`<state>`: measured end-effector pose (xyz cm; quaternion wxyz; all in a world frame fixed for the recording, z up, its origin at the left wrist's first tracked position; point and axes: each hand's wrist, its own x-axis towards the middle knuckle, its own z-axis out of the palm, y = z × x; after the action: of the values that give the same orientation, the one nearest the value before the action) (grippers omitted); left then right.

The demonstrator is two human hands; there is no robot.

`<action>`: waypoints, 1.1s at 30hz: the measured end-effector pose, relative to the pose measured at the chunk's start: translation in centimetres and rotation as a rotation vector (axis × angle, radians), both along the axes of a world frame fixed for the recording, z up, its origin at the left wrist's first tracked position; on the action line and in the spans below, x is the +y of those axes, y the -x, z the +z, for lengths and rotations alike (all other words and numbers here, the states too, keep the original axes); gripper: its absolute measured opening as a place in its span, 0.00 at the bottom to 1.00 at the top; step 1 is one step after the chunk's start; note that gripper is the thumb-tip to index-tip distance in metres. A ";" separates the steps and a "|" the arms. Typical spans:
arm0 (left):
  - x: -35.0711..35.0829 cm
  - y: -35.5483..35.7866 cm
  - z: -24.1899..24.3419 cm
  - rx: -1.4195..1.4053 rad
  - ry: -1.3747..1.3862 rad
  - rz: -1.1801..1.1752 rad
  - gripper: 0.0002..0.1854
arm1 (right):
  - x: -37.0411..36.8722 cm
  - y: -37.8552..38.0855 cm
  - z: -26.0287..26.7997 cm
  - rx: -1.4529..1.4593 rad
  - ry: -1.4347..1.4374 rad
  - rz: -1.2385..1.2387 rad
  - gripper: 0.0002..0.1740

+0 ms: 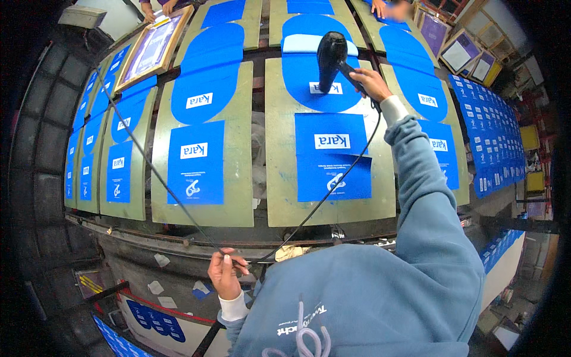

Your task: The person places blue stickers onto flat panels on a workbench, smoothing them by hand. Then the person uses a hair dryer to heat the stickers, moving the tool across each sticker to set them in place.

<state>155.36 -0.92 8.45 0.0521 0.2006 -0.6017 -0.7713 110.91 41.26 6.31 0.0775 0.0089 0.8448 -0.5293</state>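
Observation:
My right hand (374, 85) grips the handle of a black hair dryer (332, 56). The dryer's nozzle points down over a rounded blue fabric piece (303, 99) and partly covers the white printed patch on it. That piece lies on an olive-green board (283, 178), together with a rectangular blue printed piece (334, 120) whose edge lifts at the right. Between the fingers of my left hand (226, 272), in front of the table edge, runs the dryer's black power cord (321, 203). From there the cord stretches up left across the boards.
Boards with similar blue pieces (200, 134) stand in rows either side. At upper left, another person's hands (156, 11) hold a wooden-framed printing screen (178, 38). A second person's hands (383, 9) show at upper right. Framed screens (459, 51) lean beyond a printed blue sheet (490, 138).

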 end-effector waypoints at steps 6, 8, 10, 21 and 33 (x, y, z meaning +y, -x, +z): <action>-0.2 0.4 -0.2 0.007 -0.001 -0.007 0.11 | -0.2 1.3 -1.4 0.032 0.030 -0.020 0.27; -0.6 0.1 -0.1 0.016 -0.035 0.024 0.11 | 1.7 -0.1 -0.9 -0.050 0.025 -0.023 0.26; -0.8 0.0 -0.3 0.033 -0.088 0.060 0.11 | 2.4 0.4 -1.7 0.009 -0.004 -0.037 0.25; -0.6 1.1 -0.6 0.020 -0.089 0.045 0.11 | 2.1 0.5 -0.9 0.162 -0.041 -0.100 0.24; -0.8 1.2 -0.9 0.026 -0.096 -0.064 0.12 | 2.8 0.4 -1.8 0.107 0.016 -0.118 0.26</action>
<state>154.20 -1.69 7.57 0.0253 0.1735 -0.5694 -0.8032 110.46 44.08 4.53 0.0010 0.0300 0.8414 -0.5396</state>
